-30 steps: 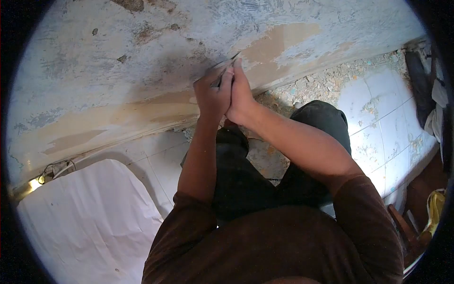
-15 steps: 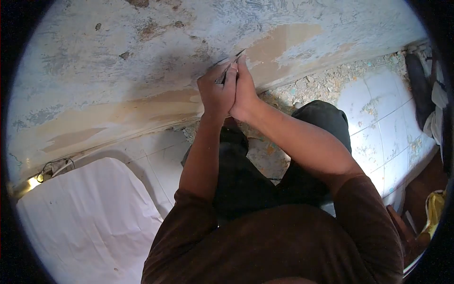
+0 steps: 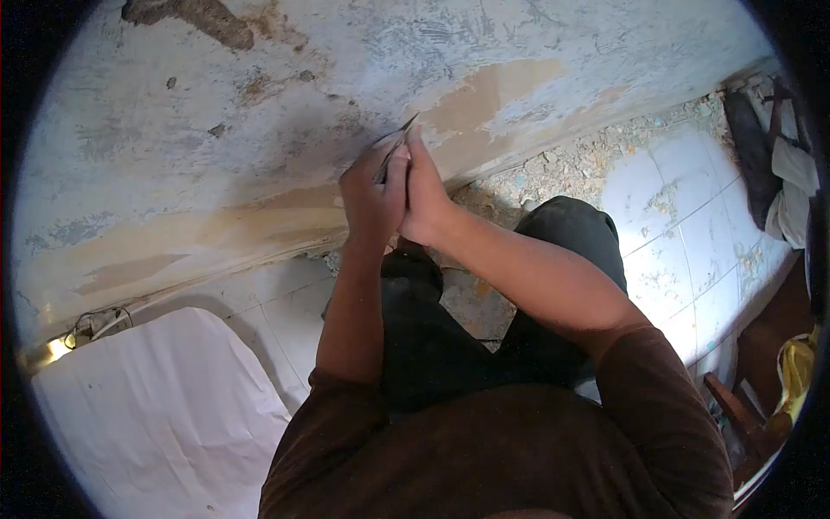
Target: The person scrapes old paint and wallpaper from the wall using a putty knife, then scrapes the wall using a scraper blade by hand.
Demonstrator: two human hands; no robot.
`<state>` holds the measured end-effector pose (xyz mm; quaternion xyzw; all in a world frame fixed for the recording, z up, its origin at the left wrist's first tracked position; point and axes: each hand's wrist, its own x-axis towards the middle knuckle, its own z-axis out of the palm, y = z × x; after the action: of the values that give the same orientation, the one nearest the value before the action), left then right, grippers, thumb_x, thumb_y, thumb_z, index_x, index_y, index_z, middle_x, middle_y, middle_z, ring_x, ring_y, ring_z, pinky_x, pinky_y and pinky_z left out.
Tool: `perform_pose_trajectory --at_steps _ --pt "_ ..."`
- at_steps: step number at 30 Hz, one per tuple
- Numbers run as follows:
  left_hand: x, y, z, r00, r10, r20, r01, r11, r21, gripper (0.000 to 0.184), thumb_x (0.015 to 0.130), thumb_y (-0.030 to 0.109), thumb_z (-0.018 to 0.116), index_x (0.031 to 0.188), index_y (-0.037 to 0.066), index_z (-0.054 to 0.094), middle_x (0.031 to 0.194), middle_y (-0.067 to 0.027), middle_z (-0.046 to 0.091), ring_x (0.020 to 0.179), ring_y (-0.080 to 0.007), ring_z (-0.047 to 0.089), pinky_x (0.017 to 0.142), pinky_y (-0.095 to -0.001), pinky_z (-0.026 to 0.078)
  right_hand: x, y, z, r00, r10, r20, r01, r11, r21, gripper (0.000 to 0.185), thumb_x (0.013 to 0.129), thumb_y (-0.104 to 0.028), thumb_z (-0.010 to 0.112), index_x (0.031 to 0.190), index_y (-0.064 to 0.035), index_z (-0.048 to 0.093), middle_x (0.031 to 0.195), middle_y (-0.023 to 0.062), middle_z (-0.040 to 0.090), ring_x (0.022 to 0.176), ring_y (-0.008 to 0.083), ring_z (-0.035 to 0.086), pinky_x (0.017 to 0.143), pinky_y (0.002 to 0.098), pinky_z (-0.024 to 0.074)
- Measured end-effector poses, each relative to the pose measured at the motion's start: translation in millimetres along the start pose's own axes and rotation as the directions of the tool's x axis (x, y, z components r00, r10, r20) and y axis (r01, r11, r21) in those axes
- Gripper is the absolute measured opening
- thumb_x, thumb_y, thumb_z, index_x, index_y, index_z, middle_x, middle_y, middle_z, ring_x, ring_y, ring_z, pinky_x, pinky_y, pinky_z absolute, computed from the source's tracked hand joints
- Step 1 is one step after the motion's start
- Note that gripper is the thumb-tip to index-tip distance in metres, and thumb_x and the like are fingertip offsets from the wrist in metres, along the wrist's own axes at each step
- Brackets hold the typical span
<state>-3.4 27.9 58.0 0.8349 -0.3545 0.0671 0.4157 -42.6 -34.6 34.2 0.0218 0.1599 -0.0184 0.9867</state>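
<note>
Fingers [image 3: 416,159] bunched, a person's left hand [image 3: 370,197] closes around a thin, dark tool [image 3: 408,126] at the patchy wall [image 3: 285,95], the right hand [image 3: 426,201] pressed alongside, apparently to steady it. Its tip shows beyond the fingers; whether the right hand also grips cannot be told.

Patchy wall [image 3: 311,108], wht tile flr [image 3: 696,233] w/ rubble [image 3: 575,164], brighter R.

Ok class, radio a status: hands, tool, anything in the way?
Left hand and right hand together on thin-bladed tool. Tool at patchy wall. Rubble along its foot, not blocking hands.
</note>
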Motion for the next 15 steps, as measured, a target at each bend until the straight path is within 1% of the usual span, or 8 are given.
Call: perform_pose_trajectory --at_steps 4,5,6,8,10,12,14,15 --pt "-2.5 -11.5 -1.5 0.999 0.015 -0.041 -0.016 1.0 -0.008 0.02 0.087 0.015 0.067 0.098 -0.001 0.07 0.091 -0.0166 0.071 0.084 -0.0238 0.068 0.081 -0.0344 0.05 2.0 3.7 4.2 0.998 -0.015 -0.063 0.012 0.998 -0.055 0.059 0.094 -0.064 0.036 0.117 -0.0115 0.053 0.11 0.008 0.058 0.104 0.0234 0.055 0.094 0.0407 0.0445" --pt "-1.1 -12.7 1.3 0.998 0.043 -0.039 -0.043 0.999 -0.001 0.018 0.086 0.013 0.066 0.098 0.0 0.07 0.089 -0.0172 0.07 0.082 -0.0258 0.069 0.077 -0.0343 0.051 1.2 2.9 4.8 0.998 -0.011 -0.062 0.008 0.998 -0.055 0.059 0.094 -0.064 0.036 0.117 -0.0115 0.053 0.11 0.008 0.058 0.104 0.0234 0.055 0.094 0.0407 0.0445" --pt "0.3 -13.4 3.9 0.997 0.07 -0.036 -0.07 0.998 0.004 0.016 0.085 0.01 0.065 0.097 0.0 0.07 0.088 -0.0179 0.07 0.079 -0.0279 0.069 0.073 -0.0342 0.052 -0.6 0.8 4.6 0.999 -0.013 -0.052 0.012 1.0 -0.016 0.056 0.095 -0.063 0.035 0.112 -0.013 0.054 0.106 0.0067 0.059 0.101 0.0222 0.056 0.091 0.0393 0.046" --pt "3.2 -13.1 7.9 0.998 0.063 -0.025 -0.064 0.997 -0.036 0.016 0.085 0.01 0.065 0.098 0.001 0.07 0.088 -0.017 0.07 0.079 -0.0273 0.069 0.073 -0.034 0.052 -0.8 -1.3 4.0 0.999 -0.014 -0.043 0.015 1.0 0.021 0.053 0.095 -0.062 0.035 0.107 -0.0144 0.055 0.103 0.0054 0.06 0.098 0.0209 0.057 0.088 0.038 0.0474" --pt "4.5 -9.7 8.7 0.998 0.062 -0.012 -0.063 0.995 -0.077 0.017 0.085 0.01 0.065 0.098 0.001 0.07 0.088 -0.0162 0.07 0.079 -0.0267 0.069 0.073 -0.0339 0.052 2.5 -3.9 1.4 0.995 -0.082 -0.064 0.08 0.997 -0.022 0.06 0.094 -0.064 0.036 0.116 -0.0101 0.052 0.109 0.0085 0.058 0.102 0.023 0.055 0.094 0.0394 0.0446" --pt "5.2 -1.4 6.6 0.999 -0.019 0.046 0.026 0.989 -0.148 0.017 0.085 0.01 0.065 0.098 0.001 0.07 0.089 -0.0157 0.07 0.08 -0.026 0.069 0.074 -0.0341 0.052 4.1 -5.1 -0.9 0.992 -0.087 -0.092 0.086 0.996 -0.014 0.06 0.094 -0.064 0.036 0.116 -0.0096 0.052 0.107 0.0086 0.057 0.1 0.0227 0.055 0.092 0.0392 0.0449" --pt "3.6 -0.4 11.0 1.0 -0.009 0.007 0.009 0.995 -0.096 0.017 0.085 0.01 0.065 0.099 0.001 0.069 0.09 -0.016 0.07 0.081 -0.0259 0.069 0.075 -0.0341 0.052 7.9 -6.0 -3.6 0.989 -0.089 -0.117 0.089 0.996 -0.007 0.06 0.095 -0.063 0.035 0.116 -0.009 0.051 0.106 0.0088 0.056 0.098 0.0224 0.054 0.091 0.0389 0.0452" --pt "2.4 -0.6 12.2 0.999 -0.006 -0.037 0.004 0.999 -0.041 0.018 0.086 0.009 0.064 0.101 0.0 0.069 0.091 -0.0163 0.07 0.082 -0.0257 0.069 0.075 -0.0341 0.052 9.9 -6.1 -5.7 0.968 -0.186 -0.169 0.167 0.979 -0.119 0.053 0.097 -0.058 0.037 0.114 -0.0096 0.051 0.103 0.0075 0.056 0.095 0.0201 0.055 0.087 0.0375 0.0465"
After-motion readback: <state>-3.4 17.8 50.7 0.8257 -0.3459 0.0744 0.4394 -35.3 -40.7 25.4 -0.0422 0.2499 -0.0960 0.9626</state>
